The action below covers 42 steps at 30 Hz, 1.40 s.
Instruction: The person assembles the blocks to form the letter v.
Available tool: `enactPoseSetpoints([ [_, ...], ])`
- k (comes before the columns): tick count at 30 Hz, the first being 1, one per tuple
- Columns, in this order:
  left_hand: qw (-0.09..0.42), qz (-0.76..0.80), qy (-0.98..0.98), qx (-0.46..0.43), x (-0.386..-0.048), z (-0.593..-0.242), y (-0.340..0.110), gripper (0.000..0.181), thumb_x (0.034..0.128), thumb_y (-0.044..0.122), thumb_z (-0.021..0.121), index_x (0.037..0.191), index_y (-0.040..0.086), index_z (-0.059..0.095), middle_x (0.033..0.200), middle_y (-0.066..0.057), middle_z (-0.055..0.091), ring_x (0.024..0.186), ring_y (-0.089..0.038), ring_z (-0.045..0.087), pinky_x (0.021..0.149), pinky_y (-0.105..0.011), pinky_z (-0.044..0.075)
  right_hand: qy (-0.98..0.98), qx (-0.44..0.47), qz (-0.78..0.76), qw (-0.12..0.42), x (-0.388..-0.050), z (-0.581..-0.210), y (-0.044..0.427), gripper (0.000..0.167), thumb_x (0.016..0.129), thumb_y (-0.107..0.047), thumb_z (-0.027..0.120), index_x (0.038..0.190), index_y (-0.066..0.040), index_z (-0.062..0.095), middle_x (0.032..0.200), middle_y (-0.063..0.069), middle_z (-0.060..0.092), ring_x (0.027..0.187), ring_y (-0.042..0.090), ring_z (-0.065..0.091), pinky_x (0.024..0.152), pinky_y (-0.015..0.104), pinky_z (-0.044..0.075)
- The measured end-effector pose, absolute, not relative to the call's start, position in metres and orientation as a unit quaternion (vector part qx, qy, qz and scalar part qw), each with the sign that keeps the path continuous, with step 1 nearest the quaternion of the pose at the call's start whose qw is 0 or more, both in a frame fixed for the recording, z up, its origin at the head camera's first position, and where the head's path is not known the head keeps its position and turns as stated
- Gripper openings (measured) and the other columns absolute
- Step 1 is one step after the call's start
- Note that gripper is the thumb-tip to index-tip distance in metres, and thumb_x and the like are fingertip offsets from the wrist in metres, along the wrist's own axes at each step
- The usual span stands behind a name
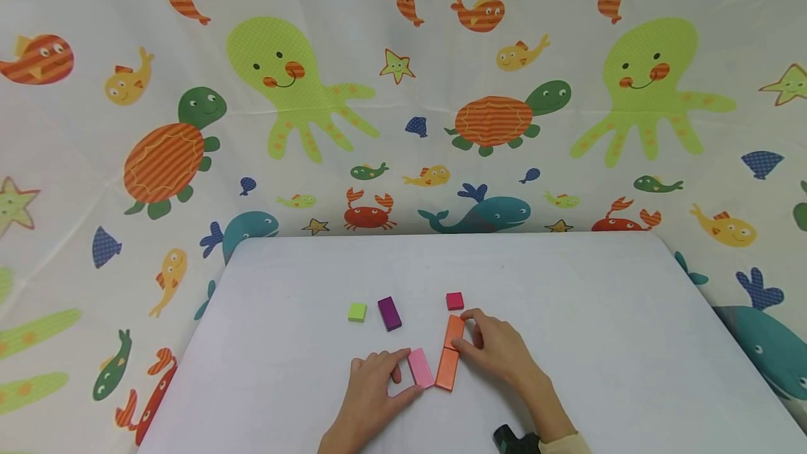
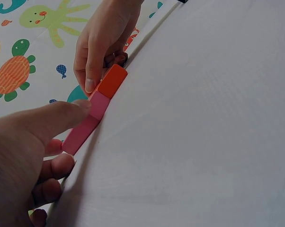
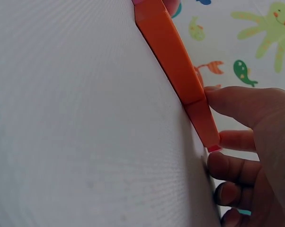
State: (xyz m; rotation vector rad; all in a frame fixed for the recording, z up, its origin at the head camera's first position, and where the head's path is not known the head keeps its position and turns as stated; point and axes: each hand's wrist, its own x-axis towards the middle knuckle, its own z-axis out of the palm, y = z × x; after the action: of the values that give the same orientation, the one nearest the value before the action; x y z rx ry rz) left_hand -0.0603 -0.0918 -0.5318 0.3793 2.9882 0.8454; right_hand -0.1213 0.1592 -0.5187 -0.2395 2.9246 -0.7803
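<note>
HEAD: left hand [image 1: 372, 391] fingers pinch pink block [image 1: 421, 368] on worktop [image 1: 284, 356]; lower orange block [image 1: 447, 370] at its 3 o'clock; right hand [image 1: 504, 354] fingers pinch upper orange block [image 1: 454, 331], red cube [image 1: 454, 300] at 12 o'clock | LEFT WRIST: lower orange block at pink block's 1 o'clock | RIGHT WRIST: thumb at orange blocks' joint
</note>
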Motion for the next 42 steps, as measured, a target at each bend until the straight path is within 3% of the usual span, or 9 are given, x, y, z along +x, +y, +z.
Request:
enactPoseSetpoints([
  [42, 0.029, 0.271, 0.955, 0.119, -0.0637, -0.5298, -0.0938, 0.061, 0.0820, 0.058, 0.074, 0.131, 0.023, 0.065, 0.073, 0.018, 0.043, 0.077, 0.001, 0.039, 0.075, -0.032, 0.023, 0.963, -0.072, -0.254, 0.056, -0.1218, -0.5164, 0.1564, 0.048, 0.085, -0.047, 0.074, 0.124, -0.022, 0.060, 0.068, -0.010, 0.046, 0.062, 0.007, 0.041, 0.061, 0.026, 0.034],
])
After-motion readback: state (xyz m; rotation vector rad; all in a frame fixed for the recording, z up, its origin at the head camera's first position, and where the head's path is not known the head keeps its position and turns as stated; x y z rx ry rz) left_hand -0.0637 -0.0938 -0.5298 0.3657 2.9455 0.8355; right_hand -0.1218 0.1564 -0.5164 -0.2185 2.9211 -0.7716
